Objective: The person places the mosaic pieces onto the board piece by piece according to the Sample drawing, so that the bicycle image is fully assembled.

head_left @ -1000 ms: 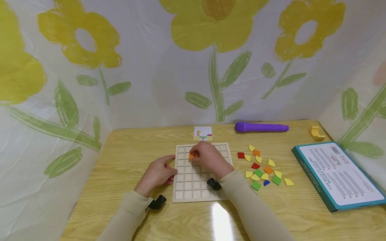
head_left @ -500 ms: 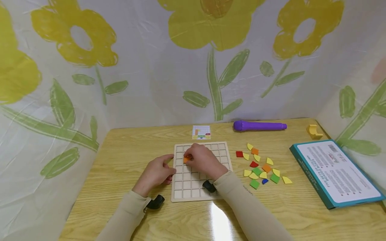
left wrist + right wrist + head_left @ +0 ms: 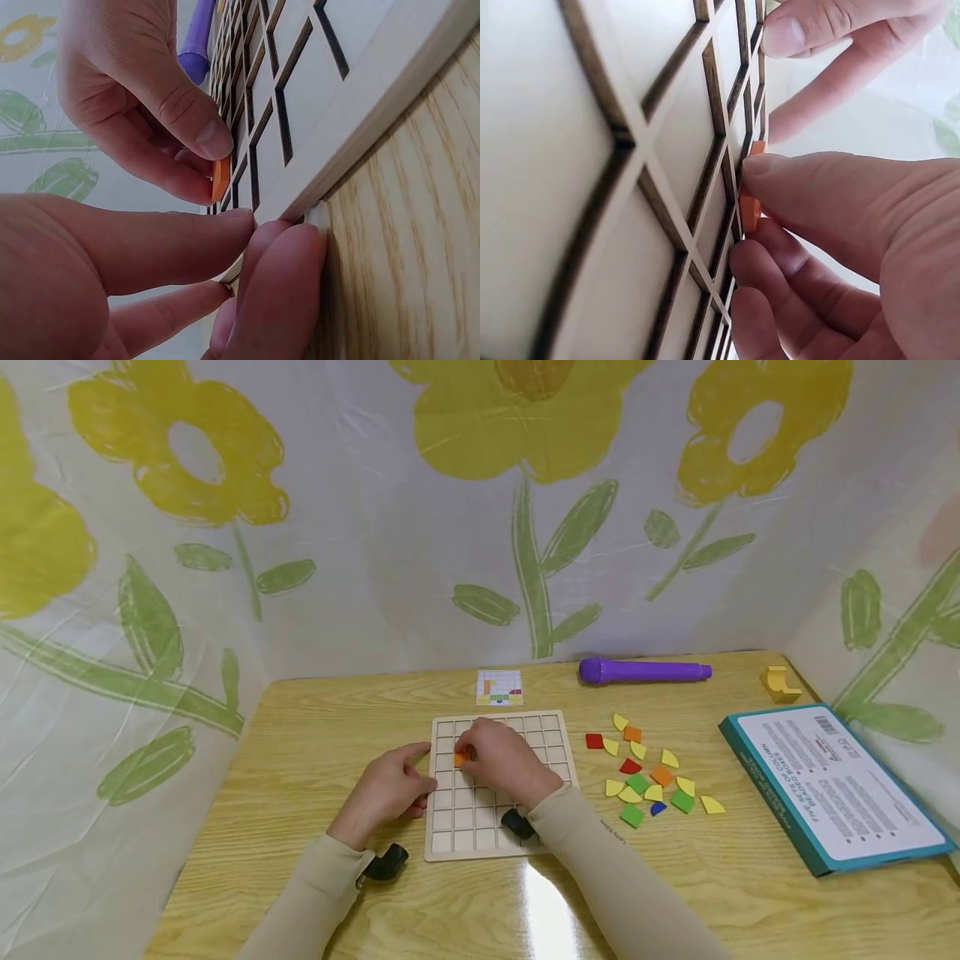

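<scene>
Pinching an orange tile [image 3: 460, 761] with the right hand [image 3: 504, 760] at upper-left cells of the grid board [image 3: 486, 818], lower centre of the head view; touching the board's left edge with extended fingers of the left hand [image 3: 386, 789]. Probably light, stiff, hardly fragile; best taken by 2 opposite edges.

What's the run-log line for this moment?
right hand: pinches orange tile at wooden grid board | left hand: touches board's left edge | loose tiles: right of board
</scene>
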The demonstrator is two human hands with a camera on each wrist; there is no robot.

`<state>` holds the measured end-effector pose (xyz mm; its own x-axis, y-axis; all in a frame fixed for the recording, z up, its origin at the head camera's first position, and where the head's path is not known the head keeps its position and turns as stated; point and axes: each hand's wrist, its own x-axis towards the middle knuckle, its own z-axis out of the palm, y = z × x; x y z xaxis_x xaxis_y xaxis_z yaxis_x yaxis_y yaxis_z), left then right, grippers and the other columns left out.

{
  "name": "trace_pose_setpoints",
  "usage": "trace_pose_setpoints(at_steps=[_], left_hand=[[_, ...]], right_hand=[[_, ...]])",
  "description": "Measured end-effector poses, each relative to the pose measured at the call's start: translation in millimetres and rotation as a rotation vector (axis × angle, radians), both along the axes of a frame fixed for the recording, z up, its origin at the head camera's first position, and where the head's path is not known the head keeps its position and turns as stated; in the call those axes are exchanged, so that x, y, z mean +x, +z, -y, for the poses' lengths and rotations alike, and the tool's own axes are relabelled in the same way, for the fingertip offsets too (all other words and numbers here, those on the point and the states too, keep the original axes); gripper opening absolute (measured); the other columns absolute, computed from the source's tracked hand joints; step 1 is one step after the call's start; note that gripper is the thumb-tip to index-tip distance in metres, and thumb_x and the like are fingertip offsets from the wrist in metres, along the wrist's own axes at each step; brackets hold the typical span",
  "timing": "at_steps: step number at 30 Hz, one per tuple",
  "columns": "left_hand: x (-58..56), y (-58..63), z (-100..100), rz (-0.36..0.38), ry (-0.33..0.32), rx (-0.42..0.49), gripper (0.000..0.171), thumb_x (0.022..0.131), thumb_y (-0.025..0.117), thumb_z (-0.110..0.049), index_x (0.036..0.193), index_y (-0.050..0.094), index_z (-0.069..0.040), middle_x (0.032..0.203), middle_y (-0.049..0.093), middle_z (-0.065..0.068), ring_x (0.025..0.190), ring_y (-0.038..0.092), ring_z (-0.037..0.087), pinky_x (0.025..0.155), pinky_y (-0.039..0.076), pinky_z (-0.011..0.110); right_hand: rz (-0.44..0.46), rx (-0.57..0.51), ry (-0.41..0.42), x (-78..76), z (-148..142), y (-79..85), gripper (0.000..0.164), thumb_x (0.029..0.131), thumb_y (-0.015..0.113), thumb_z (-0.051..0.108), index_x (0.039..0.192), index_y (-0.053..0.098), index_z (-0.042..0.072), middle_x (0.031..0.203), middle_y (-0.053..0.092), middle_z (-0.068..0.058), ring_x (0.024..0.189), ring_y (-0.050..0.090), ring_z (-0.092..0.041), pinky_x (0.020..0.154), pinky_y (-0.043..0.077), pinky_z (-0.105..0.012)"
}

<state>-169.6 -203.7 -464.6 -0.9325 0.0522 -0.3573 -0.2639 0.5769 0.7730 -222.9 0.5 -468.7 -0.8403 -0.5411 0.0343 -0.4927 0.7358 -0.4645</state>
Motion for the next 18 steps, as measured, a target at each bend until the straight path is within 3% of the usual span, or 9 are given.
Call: trace_pose_setpoints(at_steps=[18], left_hand=[[1.1,0.7,-0.1,-0.030,-0.012,0.005,0.068,0.099,0.074,-0.008,0.162,0.050,-0.011,0.088,0.068,0.011,0.062,0.068,0.019,0.060,0.061,0.031]], right_hand=[[-0.002,-0.004,0.005,1.2,0.8,0.8,0.017,0.098,0.078,0.012,0.114,0.084,0.012,0.107,0.074,-0.004,0.091,0.065,-0.016,0.083,0.057,-0.032]])
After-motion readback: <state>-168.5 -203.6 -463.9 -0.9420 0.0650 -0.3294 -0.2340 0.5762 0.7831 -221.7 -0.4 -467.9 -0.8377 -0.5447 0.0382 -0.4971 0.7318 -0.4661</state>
